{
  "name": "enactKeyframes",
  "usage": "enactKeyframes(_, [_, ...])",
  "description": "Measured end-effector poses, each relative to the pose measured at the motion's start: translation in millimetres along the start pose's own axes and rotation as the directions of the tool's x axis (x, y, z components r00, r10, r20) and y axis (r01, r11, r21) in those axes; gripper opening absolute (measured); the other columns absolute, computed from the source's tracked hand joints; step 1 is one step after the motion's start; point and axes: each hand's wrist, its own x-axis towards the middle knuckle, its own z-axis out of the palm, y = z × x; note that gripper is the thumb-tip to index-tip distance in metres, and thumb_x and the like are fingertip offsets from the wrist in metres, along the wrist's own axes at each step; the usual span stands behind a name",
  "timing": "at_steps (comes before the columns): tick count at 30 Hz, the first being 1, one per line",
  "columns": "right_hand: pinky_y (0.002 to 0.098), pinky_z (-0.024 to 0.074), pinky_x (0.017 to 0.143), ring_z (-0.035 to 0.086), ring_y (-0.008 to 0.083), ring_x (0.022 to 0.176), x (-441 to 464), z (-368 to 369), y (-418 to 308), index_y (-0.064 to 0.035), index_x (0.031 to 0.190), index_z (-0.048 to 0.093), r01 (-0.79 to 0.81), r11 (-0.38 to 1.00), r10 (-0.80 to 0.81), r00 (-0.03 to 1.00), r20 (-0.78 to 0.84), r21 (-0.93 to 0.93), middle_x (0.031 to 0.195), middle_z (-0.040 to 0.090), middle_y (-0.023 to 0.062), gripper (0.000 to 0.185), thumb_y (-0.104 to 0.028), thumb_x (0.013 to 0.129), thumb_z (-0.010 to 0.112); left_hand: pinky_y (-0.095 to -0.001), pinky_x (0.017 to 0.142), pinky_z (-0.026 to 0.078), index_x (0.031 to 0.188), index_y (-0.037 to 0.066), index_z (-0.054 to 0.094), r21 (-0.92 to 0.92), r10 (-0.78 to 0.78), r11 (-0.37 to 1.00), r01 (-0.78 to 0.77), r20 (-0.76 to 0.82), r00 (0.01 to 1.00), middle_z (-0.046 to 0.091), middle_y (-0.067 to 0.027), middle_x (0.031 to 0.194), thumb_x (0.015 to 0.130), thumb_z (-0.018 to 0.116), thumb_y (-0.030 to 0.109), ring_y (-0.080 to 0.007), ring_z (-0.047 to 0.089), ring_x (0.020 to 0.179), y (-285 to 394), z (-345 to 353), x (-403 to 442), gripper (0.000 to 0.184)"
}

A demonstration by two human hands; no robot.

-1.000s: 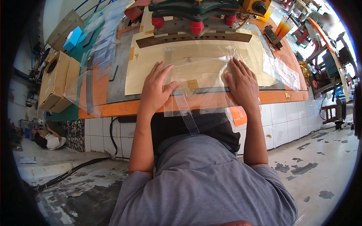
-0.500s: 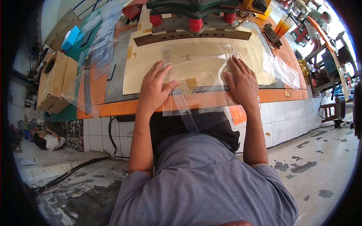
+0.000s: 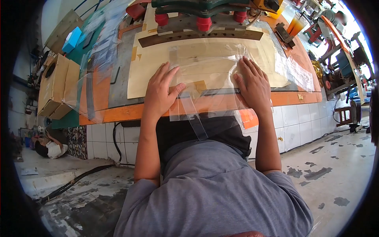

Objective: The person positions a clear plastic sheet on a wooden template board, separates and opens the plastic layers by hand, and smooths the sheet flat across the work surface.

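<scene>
A clear plastic sheet (image 3: pixel 209 73) lies over a tan board (image 3: pixel 144 79) on the orange-edged table, its near part hanging over the front edge. My left hand (image 3: pixel 161 89) rests flat at the sheet's left side, fingers stretched out and thumb apart. On the right side of the sheet, my right hand (image 3: pixel 253 85) presses down with fingers extended; the plastic is creased beside its fingertips. A long metal bar (image 3: pixel 201 36) of the green press (image 3: pixel 201 10) is just beyond the sheet.
A cardboard box (image 3: pixel 59 85) and a blue box (image 3: pixel 72 39) stand at the left. Plastic sheets (image 3: pixel 103 47) lie behind my left hand. At the back right are a metal block (image 3: pixel 284 33) and an orange drink (image 3: pixel 296 27). Two other people are in the background.
The view has shifted slightly, so the table and press sit a little differently in frame. Both hands keep the same pose on the plastic.
</scene>
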Motion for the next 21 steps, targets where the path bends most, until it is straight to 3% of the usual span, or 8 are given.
enactKeyframes(21, [0.0458,0.0396,0.119,0.050,0.0296,0.150,0.7,1.2,-0.5,-0.0057,0.150,0.061,-0.001,1.000,0.001,1.000,-0.021,-0.004,0.159,0.058,0.0107,0.059,-0.046,0.108,0.055,-0.0487,0.122,0.040,0.148,0.009,0.063,-0.012,-0.007,1.000,0.007,0.006,1.000,0.053,-0.0244,0.159,0.101,0.073,0.037,-0.0433,0.048,0.149,-0.3,-0.9,0.4,0.056])
